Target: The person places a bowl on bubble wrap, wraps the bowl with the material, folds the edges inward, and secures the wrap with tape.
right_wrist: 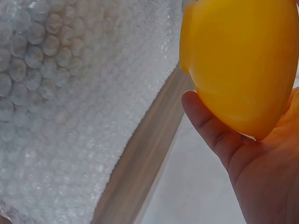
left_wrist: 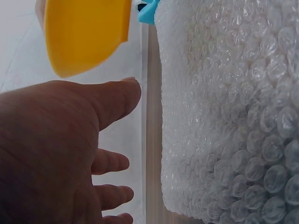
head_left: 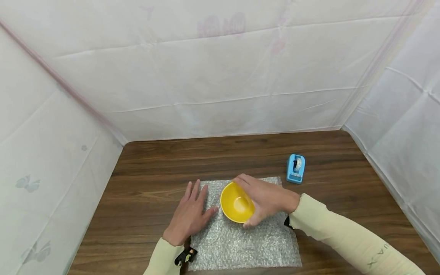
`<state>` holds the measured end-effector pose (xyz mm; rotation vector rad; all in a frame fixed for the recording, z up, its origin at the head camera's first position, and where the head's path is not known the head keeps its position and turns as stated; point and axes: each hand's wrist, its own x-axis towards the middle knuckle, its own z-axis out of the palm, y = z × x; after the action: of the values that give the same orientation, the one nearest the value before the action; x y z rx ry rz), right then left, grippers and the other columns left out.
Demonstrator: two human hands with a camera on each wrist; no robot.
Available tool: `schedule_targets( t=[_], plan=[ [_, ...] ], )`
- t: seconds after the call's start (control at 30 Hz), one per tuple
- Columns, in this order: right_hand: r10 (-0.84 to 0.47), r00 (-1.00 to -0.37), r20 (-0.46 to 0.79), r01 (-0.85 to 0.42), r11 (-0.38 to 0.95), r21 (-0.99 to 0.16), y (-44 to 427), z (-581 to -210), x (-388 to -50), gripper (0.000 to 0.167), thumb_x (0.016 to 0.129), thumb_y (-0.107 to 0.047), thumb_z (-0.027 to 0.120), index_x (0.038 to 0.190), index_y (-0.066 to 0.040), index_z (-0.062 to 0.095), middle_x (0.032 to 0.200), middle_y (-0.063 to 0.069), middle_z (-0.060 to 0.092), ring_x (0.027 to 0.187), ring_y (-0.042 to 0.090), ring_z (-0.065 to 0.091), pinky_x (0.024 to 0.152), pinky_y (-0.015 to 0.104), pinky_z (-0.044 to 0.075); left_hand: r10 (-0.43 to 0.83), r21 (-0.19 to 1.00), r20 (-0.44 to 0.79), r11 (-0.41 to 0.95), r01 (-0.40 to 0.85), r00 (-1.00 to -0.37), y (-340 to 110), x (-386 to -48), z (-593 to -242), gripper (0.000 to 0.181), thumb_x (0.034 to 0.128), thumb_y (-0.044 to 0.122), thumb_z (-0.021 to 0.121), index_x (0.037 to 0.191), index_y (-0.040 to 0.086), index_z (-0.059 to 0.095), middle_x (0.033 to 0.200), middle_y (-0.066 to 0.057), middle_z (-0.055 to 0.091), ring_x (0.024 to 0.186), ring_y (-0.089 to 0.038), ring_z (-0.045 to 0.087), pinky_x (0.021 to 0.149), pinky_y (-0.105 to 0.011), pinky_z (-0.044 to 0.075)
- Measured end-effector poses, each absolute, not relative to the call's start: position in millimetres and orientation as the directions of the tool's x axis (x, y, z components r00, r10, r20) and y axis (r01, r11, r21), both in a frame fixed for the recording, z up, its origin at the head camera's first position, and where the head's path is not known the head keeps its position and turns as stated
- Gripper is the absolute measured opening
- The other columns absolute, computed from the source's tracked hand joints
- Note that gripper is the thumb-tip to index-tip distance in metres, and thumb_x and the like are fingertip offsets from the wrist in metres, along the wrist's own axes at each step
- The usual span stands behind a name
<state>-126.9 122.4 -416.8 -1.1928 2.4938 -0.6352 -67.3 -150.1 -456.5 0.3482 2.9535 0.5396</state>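
My right hand (head_left: 262,196) grips a yellow bowl (head_left: 237,202) by its right side, fingers at the far rim and thumb at the near rim. The bowl's inside faces up over a sheet of bubble wrap (head_left: 244,248). In the right wrist view the bowl (right_wrist: 243,60) shows from its side, with the thumb of the hand (right_wrist: 266,168) against it. To the left, my left hand (head_left: 190,214) lies with spread fingers at the left edge of the wrap. The left wrist view shows that hand (left_wrist: 56,140) near the bowl (left_wrist: 86,37), apart from it, beside the wrap (left_wrist: 224,112).
A light blue tape dispenser (head_left: 295,169) stands on the brown wooden table (head_left: 144,183), past the wrap's far right corner. White sheeting (head_left: 220,76) rises behind the table and along both sides.
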Motion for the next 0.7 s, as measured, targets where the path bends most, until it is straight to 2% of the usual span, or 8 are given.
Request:
schedule_targets(
  t=[0.4, 0.7],
  plan=[
    [-0.788, -0.608, -0.100, -0.650, 0.566, -0.507, 122.3, -429.6, -123.6, 0.123, 0.062, -0.056, 0.090, 0.159, -0.006, 0.033, 0.153, 0.004, 0.045, 0.124, 0.012, 0.054, 0.107, 0.035, 0.054, 0.249, 0.363, -0.070, 0.908, 0.208, -0.966, -151.9, -66.3, -458.1, 0.076, 0.0991, 0.045, 0.068, 0.156, 0.000, 0.044, 0.167, -0.029, 0.030, 0.157, -0.052, 0.025, 0.122, -0.065, 0.034],
    [-0.794, -0.602, -0.083, -0.660, 0.553, -0.509, 123.5, -437.0, -123.1, 0.121, 0.064, -0.059, 0.089, 0.158, -0.005, 0.034, 0.149, 0.002, 0.048, 0.122, 0.011, 0.054, 0.105, 0.034, 0.054, 0.252, 0.362, -0.079, 0.909, 0.208, -0.964, -152.0, -66.0, -458.0, 0.077, 0.0990, 0.044, 0.068, 0.157, 0.000, 0.043, 0.167, -0.029, 0.030, 0.157, -0.052, 0.024, 0.122, -0.065, 0.032]
  ],
)
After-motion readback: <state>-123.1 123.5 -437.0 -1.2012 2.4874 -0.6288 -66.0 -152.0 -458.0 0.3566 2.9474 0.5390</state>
